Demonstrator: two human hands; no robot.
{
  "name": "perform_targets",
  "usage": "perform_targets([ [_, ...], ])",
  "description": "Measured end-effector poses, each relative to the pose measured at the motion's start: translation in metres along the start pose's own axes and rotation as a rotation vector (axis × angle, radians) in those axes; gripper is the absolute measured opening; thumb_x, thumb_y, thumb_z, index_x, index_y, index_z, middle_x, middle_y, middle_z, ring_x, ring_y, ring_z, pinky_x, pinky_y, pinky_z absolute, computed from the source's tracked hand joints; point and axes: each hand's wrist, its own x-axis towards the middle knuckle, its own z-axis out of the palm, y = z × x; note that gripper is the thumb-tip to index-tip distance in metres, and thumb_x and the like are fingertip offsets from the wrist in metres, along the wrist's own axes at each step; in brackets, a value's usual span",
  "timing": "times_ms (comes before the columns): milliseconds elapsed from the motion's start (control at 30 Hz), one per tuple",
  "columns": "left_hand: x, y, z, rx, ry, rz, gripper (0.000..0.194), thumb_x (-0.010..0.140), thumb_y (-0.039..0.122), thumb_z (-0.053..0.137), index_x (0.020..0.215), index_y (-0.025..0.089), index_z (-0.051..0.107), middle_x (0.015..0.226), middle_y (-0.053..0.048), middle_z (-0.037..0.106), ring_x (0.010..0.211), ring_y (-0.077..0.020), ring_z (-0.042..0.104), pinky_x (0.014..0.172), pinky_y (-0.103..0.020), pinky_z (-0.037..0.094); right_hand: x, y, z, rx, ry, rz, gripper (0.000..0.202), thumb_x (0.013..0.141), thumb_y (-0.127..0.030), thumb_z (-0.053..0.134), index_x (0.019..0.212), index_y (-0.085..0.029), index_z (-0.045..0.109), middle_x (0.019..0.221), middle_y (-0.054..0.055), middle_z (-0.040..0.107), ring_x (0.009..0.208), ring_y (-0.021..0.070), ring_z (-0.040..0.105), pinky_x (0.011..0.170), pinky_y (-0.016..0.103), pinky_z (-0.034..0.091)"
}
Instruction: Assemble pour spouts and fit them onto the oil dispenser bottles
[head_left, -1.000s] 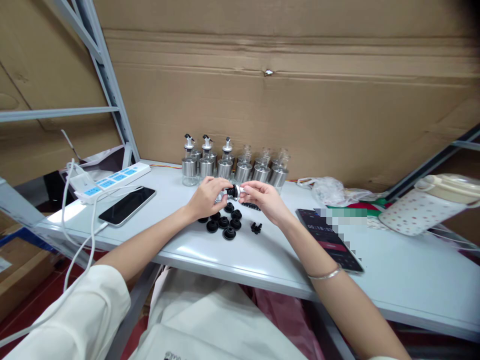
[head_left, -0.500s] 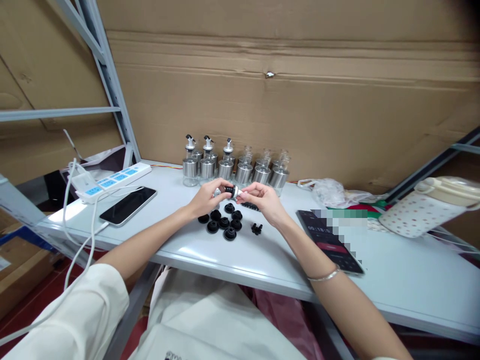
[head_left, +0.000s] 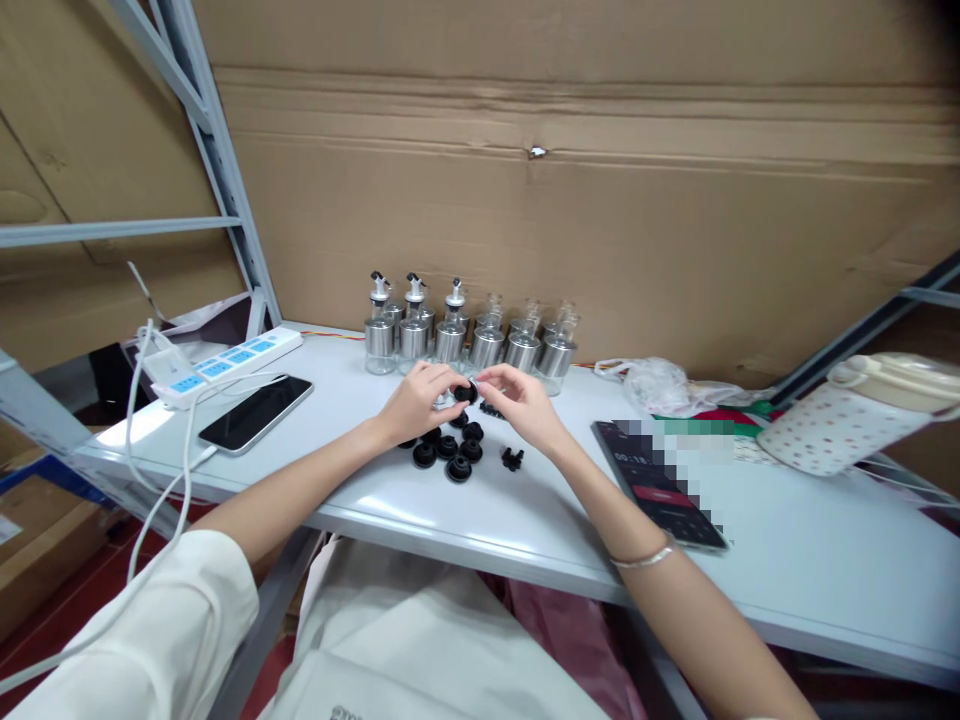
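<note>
Above the table, my left hand [head_left: 421, 402] and my right hand [head_left: 521, 402] both have their fingertips closed on a bottle pourer [head_left: 466, 392]. Its round black underside faces me, while its pale spout end is mostly hidden. Just below the hands lies a cluster of black rubber stoppers [head_left: 448, 447]. A little pile of small black caps [head_left: 512, 459] rests to their right, and more small black parts [head_left: 491, 410] show partly under my right hand. Behind stand glass bottles with steel sleeves [head_left: 487, 345] in two rows. Three front-left ones carry pourers [head_left: 414, 288] with black caps.
On the left are a black-screened phone [head_left: 256, 413], a white power strip [head_left: 229, 365] and loose white cables. A second phone [head_left: 660, 490] showing a timer lies on the right, near a plastic bag [head_left: 656, 385] and a dotted white jug [head_left: 832, 415]. Cardboard [head_left: 600, 230] walls the back.
The bottle pourer has been turned from lying sideways between my hands so its black base faces me. My right hand has shifted slightly left.
</note>
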Motion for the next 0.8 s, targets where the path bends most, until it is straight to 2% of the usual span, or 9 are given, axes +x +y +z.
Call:
perform_targets([
  [200, -0.0039, 0.0012, 0.0039, 0.037, 0.041, -0.010, 0.021, 0.087, 0.029, 0.053, 0.105, 0.017, 0.051, 0.072, 0.002, 0.057, 0.064, -0.0126, 0.051, 0.072, -0.027, 0.039, -0.0025, 0.0022, 0.0052, -0.007, -0.109, 0.039, 0.025, 0.069, -0.033, 0.065, 0.089, -0.018, 0.061, 0.077, 0.003, 0.066, 0.073, 0.0175, 0.063, 0.069, 0.033, 0.051],
  [367, -0.0045, 0.0012, 0.0043, 0.033, 0.038, 0.014, 0.022, 0.086, 0.027, 0.053, 0.105, 0.018, 0.050, 0.065, 0.005, 0.053, 0.060, -0.0120, 0.051, 0.073, -0.027, 0.039, -0.0036, 0.0019, 0.0057, 0.032, -0.145, 0.072, 0.026, 0.068, -0.032, 0.066, 0.089, -0.019, 0.059, 0.070, 0.000, 0.066, 0.065, 0.0167, 0.064, 0.069, 0.034, 0.052],
  [500, -0.0038, 0.0019, 0.0012, 0.005, 0.053, 0.014, 0.030, 0.080, 0.027, 0.056, 0.107, 0.018, 0.047, 0.068, 0.005, 0.053, 0.061, -0.0122, 0.051, 0.074, -0.029, 0.039, -0.0029, 0.0018, 0.0064, 0.109, -0.144, 0.094, 0.024, 0.068, -0.033, 0.066, 0.085, -0.020, 0.054, 0.071, 0.000, 0.067, 0.068, 0.0175, 0.067, 0.073, 0.035, 0.053],
  [667, -0.0041, 0.0007, 0.0012, -0.076, 0.072, -0.042, 0.017, 0.084, 0.022, 0.046, 0.101, 0.018, 0.045, 0.068, 0.004, 0.052, 0.062, -0.0119, 0.052, 0.067, -0.025, 0.043, -0.0015, 0.0022, 0.0042, 0.180, -0.132, 0.107, 0.027, 0.067, -0.037, 0.067, 0.082, -0.020, 0.052, 0.071, 0.001, 0.068, 0.073, 0.0186, 0.070, 0.076, 0.035, 0.054],
  [800, -0.0041, 0.0010, 0.0029, -0.139, 0.046, -0.058, 0.013, 0.086, 0.026, 0.048, 0.097, 0.019, 0.046, 0.069, 0.003, 0.054, 0.064, -0.0114, 0.054, 0.066, -0.024, 0.044, -0.0018, 0.0020, 0.0040, 0.183, -0.129, 0.120, 0.029, 0.066, -0.035, 0.069, 0.087, -0.020, 0.055, 0.071, 0.001, 0.068, 0.070, 0.0183, 0.069, 0.074, 0.035, 0.054],
])
